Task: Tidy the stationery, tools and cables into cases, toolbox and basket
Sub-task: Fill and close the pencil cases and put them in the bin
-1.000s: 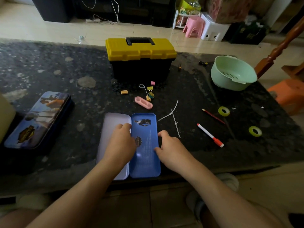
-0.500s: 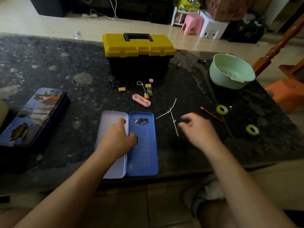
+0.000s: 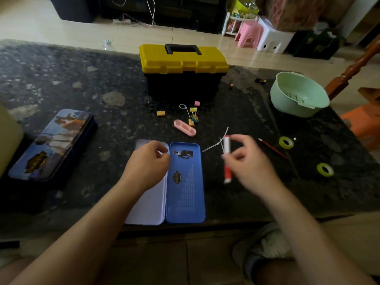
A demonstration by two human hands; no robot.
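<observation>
- One view only, head camera, looking down over the worktop (image 3: 61,79).
- Pinches the marker (image 3: 226,146) in the right grip (image 3: 249,163), thumb and fingers curled round the barrel; blurred, so exact finger placement not clear.
- Holds that marker clear of the worktop, long axis running away from the body, red end nearest, white end farthest.
- Leaves the open pencil case (image 3: 185,192) just to the left of that grip, long axis likewise near to far, roughly parallel with the marker.
- Rests the left grip (image 3: 147,163) on the pale half of the case beside the hinge, fingers curled; cannot tell whether pinching the edge or merely lying there.
- Likely calls for a short carry leftward with little or no turning of the marker; right grip on the marker, left grip nearer the case and placed to steady it.
- Cannot tell which half serves as the tray.
</observation>
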